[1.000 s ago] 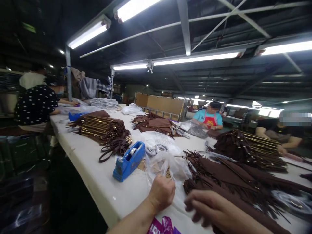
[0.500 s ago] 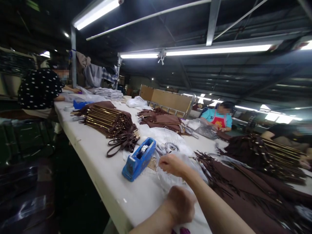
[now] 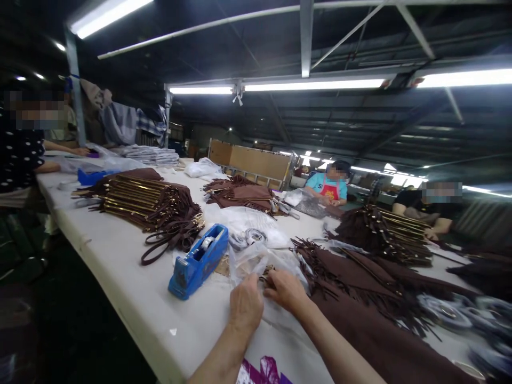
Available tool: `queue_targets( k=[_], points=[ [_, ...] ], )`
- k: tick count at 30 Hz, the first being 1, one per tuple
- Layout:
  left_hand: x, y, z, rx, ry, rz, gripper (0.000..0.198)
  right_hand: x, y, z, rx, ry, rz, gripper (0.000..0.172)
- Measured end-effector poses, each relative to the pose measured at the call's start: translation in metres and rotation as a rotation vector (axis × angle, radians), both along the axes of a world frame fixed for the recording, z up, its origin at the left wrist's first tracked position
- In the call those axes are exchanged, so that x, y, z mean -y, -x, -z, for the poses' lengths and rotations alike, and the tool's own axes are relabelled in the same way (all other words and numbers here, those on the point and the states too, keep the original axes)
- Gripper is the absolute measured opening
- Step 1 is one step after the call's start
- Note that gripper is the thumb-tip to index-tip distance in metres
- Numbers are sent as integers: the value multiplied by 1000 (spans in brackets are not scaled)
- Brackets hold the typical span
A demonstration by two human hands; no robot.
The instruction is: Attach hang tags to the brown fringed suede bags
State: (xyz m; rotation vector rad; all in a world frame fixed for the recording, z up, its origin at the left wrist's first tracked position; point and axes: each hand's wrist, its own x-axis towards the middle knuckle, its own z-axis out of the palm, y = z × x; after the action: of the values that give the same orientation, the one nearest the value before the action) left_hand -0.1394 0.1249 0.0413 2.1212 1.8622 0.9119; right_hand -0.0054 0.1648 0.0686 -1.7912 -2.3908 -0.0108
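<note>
Fluorescent strip lighting over a long white bench [image 3: 132, 288] in a workshop; several other people are seated at its far side and left end, each with their own hands at their own piles.

Reference item: blue tape dispenser [image 3: 199, 261], lying with its long axis running obliquely away from the wearer.

- Clear plastic bag [image 3: 250, 260]: crumpled on the bench immediately right of the dispenser. Its bulk rises just beyond the fingertips, away from the wearer, and the near edge is under the hands.
- Left hand [image 3: 245, 305]: right of and nearer than the dispenser, and the closer of the two hands to it. Fingers are curled forward and clenched on the bag's near edge.
- Right hand [image 3: 286, 289]: further right of the dispenser, touching the left hand's thumb side. Fingers are bent onto the same edge; whether they pinch the film or only press on it cannot be told. A small dark item shows between the two hands, not identifiable.
- Both hands are equally close to the bag.
- Stack of brown straps [image 3: 148, 205] with gold fittings: behind and left of the dispenser.
- Brown fringed pieces [image 3: 352, 277]: well to the right of the dispenser, beside the right forearm.
</note>
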Motion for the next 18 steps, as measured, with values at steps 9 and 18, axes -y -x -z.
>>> queue_targets(
  k=[9, 18],
  points=[
    [-1, -1, -4, 72, 92, 11, 35, 15, 7, 15, -25, -184, 18, 26],
    [-4, -1, 4, 38, 82, 54, 41, 31, -32, -21, -432, -171, 21, 25]
  ],
)
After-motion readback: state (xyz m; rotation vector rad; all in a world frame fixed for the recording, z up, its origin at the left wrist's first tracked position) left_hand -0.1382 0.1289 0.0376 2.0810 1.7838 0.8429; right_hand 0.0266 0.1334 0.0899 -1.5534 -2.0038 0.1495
